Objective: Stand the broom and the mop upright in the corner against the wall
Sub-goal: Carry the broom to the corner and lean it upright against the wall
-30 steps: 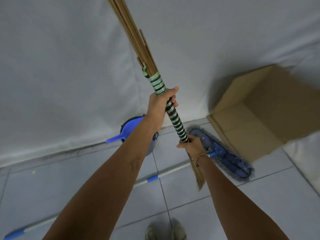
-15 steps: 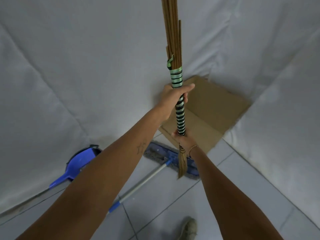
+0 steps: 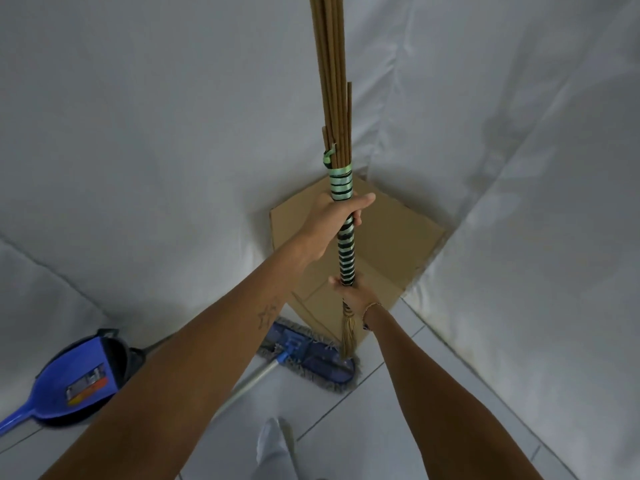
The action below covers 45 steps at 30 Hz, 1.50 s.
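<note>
I hold a stick broom [image 3: 334,98] upright in front of the corner, its brown sticks rising out of the top of the frame. My left hand [image 3: 332,220] grips the green-and-black banded handle high up. My right hand [image 3: 353,292] grips the same handle lower, just above a small straw tuft hanging at the end. The mop lies flat on the tiled floor: its blue head [image 3: 308,355] rests by the box and its metal pole [image 3: 246,386] runs back to the left under my left arm.
A brown cardboard box [image 3: 391,244] fills the corner where the two white cloth-covered walls meet. A blue dustpan [image 3: 72,382] lies on the floor at the left by the wall. My shoe [image 3: 273,441] shows at the bottom.
The view has swung right toward the corner. The broom has gone from leaning left to standing vertical, and the box now sits straight behind it. Both hands keep the same grip.
</note>
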Each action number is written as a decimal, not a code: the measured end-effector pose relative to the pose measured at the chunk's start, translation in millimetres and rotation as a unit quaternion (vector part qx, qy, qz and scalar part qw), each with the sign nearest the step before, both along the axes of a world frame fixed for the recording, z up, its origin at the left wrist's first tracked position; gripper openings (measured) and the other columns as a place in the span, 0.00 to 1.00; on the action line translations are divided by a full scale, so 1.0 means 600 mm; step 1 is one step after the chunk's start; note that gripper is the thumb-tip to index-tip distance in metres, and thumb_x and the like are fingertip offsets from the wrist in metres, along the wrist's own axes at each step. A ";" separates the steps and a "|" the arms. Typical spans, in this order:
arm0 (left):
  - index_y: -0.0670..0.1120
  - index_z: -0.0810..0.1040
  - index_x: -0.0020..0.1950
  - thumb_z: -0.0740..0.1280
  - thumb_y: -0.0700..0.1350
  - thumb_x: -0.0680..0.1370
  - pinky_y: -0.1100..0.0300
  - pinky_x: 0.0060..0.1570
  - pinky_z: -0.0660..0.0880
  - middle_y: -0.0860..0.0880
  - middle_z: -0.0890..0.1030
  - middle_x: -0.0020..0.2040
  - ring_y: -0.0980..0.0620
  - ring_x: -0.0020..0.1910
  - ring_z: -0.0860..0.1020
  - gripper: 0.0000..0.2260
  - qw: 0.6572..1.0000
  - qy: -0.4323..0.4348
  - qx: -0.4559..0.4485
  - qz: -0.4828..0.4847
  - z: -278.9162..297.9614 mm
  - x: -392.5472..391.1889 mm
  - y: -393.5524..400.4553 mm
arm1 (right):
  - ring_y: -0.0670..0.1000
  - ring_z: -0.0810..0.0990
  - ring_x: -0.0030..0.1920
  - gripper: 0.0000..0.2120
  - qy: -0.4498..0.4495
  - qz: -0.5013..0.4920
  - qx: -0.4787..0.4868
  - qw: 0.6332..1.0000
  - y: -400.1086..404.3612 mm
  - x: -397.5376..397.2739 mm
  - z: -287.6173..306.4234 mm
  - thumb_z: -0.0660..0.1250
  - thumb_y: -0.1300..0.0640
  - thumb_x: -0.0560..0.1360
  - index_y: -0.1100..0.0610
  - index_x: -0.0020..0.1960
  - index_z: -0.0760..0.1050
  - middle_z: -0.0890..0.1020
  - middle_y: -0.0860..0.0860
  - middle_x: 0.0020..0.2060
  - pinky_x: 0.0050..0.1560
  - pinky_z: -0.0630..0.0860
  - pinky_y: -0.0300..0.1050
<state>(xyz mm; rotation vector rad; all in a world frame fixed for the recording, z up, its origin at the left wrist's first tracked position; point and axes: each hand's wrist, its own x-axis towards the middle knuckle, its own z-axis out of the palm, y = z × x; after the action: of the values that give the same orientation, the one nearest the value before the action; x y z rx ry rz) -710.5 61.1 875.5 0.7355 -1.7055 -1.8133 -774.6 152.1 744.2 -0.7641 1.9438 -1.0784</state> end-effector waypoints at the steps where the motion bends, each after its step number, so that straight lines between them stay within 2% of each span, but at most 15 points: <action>1: 0.44 0.71 0.30 0.70 0.45 0.75 0.55 0.48 0.72 0.45 0.73 0.30 0.47 0.36 0.73 0.16 1.000 0.000 -0.003 0.001 -0.002 -0.016 -0.014 | 0.46 0.67 0.30 0.09 0.001 0.011 0.002 1.000 -0.015 -0.015 -0.001 0.66 0.57 0.75 0.59 0.42 0.68 0.68 0.51 0.31 0.32 0.66 0.36; 4: 0.44 0.71 0.29 0.70 0.46 0.75 0.56 0.47 0.72 0.45 0.73 0.29 0.47 0.35 0.72 0.16 1.000 0.006 -0.015 0.003 -0.006 -0.060 -0.058 | 0.46 0.66 0.30 0.10 -0.001 0.030 0.007 1.000 -0.059 -0.061 -0.009 0.67 0.57 0.75 0.59 0.40 0.68 0.67 0.50 0.30 0.29 0.68 0.32; 8: 0.45 0.70 0.27 0.71 0.45 0.73 0.52 0.44 0.72 0.44 0.71 0.27 0.48 0.29 0.71 0.17 0.997 0.050 0.019 0.057 -0.041 -0.146 -0.142 | 0.46 0.66 0.29 0.17 0.001 0.011 0.037 0.999 -0.142 -0.143 -0.033 0.67 0.61 0.75 0.54 0.31 0.64 0.67 0.49 0.27 0.31 0.66 0.35; 13: 0.45 0.70 0.28 0.70 0.43 0.74 0.58 0.38 0.71 0.46 0.71 0.26 0.52 0.26 0.70 0.16 0.994 0.041 0.039 0.098 -0.084 -0.237 -0.243 | 0.47 0.67 0.30 0.17 0.015 0.002 0.076 0.997 -0.237 -0.230 -0.073 0.67 0.62 0.74 0.54 0.30 0.64 0.68 0.50 0.27 0.35 0.67 0.40; 18: 0.45 0.71 0.29 0.71 0.44 0.74 0.55 0.41 0.71 0.47 0.72 0.26 0.51 0.28 0.70 0.16 0.996 0.025 0.032 0.074 -0.093 -0.316 -0.321 | 0.47 0.67 0.30 0.16 0.001 -0.015 0.060 0.998 -0.319 -0.305 -0.088 0.67 0.62 0.73 0.54 0.31 0.65 0.69 0.49 0.28 0.34 0.67 0.41; 22: 0.45 0.70 0.28 0.70 0.43 0.74 0.55 0.41 0.70 0.46 0.72 0.27 0.50 0.29 0.70 0.16 0.996 0.012 0.033 0.081 -0.103 -0.389 -0.385 | 0.48 0.70 0.34 0.15 -0.006 -0.001 0.070 0.997 -0.387 -0.379 -0.112 0.69 0.62 0.72 0.52 0.31 0.67 0.71 0.48 0.29 0.43 0.69 0.43; 25: 0.43 0.72 0.28 0.71 0.43 0.74 0.55 0.42 0.71 0.46 0.74 0.28 0.49 0.31 0.72 0.16 0.996 -0.026 0.030 0.084 -0.120 -0.453 -0.438 | 0.51 0.72 0.37 0.13 -0.013 0.018 0.072 0.997 -0.439 -0.447 -0.135 0.69 0.60 0.72 0.51 0.33 0.68 0.73 0.47 0.30 0.45 0.70 0.44; 27: 0.42 0.74 0.29 0.71 0.43 0.74 0.57 0.41 0.73 0.45 0.77 0.29 0.50 0.31 0.74 0.14 0.994 -0.057 0.020 0.088 -0.128 -0.497 -0.476 | 0.51 0.73 0.38 0.12 -0.013 0.039 0.070 0.997 -0.473 -0.494 -0.148 0.69 0.59 0.71 0.50 0.34 0.68 0.73 0.48 0.31 0.45 0.71 0.45; 30: 0.40 0.76 0.32 0.72 0.45 0.74 0.63 0.37 0.74 0.46 0.78 0.30 0.54 0.30 0.75 0.14 0.990 -0.093 0.011 0.109 -0.151 -0.561 -0.534 | 0.51 0.74 0.40 0.06 -0.017 0.067 0.060 0.996 -0.529 -0.561 -0.174 0.68 0.61 0.72 0.56 0.38 0.71 0.75 0.52 0.35 0.45 0.71 0.44; 31: 0.39 0.77 0.34 0.72 0.46 0.74 0.62 0.37 0.74 0.46 0.78 0.31 0.54 0.30 0.75 0.14 0.987 -0.098 0.013 0.125 -0.165 -0.590 -0.559 | 0.51 0.74 0.41 0.04 -0.025 0.077 0.061 0.995 -0.557 -0.590 -0.192 0.67 0.62 0.72 0.58 0.41 0.72 0.76 0.54 0.37 0.45 0.70 0.44; 33: 0.40 0.77 0.34 0.72 0.49 0.74 0.59 0.39 0.74 0.46 0.77 0.31 0.52 0.31 0.75 0.15 0.981 -0.122 0.019 0.148 -0.198 -0.633 -0.601 | 0.51 0.74 0.42 0.05 -0.024 0.106 0.075 0.991 -0.601 -0.629 -0.219 0.67 0.60 0.72 0.62 0.44 0.74 0.76 0.55 0.38 0.45 0.71 0.44; 36: 0.44 0.74 0.31 0.70 0.54 0.75 0.57 0.41 0.73 0.49 0.76 0.29 0.51 0.31 0.74 0.18 0.970 -0.174 0.026 0.170 -0.269 -0.718 -0.681 | 0.53 0.76 0.42 0.06 -0.014 0.148 0.107 0.983 -0.680 -0.698 -0.288 0.66 0.55 0.73 0.58 0.43 0.72 0.77 0.56 0.39 0.43 0.71 0.44; 40: 0.45 0.73 0.31 0.68 0.57 0.75 0.60 0.39 0.73 0.51 0.76 0.28 0.54 0.30 0.75 0.20 0.963 -0.205 0.024 0.173 -0.374 -0.797 -0.762 | 0.57 0.79 0.48 0.09 0.018 0.166 0.135 0.977 -0.761 -0.766 -0.388 0.65 0.50 0.74 0.55 0.45 0.70 0.79 0.56 0.44 0.51 0.74 0.50; 45: 0.46 0.74 0.33 0.69 0.58 0.74 0.58 0.41 0.74 0.51 0.78 0.30 0.53 0.31 0.76 0.18 0.961 -0.206 0.025 0.186 -0.487 -0.852 -0.841 | 0.53 0.74 0.44 0.12 0.006 0.175 0.139 0.975 -0.844 -0.825 -0.501 0.68 0.52 0.74 0.51 0.37 0.66 0.75 0.51 0.37 0.45 0.69 0.45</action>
<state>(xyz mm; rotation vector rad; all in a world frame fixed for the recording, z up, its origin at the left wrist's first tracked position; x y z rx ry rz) -1221.5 -443.8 583.1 1.4306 -1.6243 -1.5153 -1269.6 -354.5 443.8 -0.9120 1.8300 -0.5763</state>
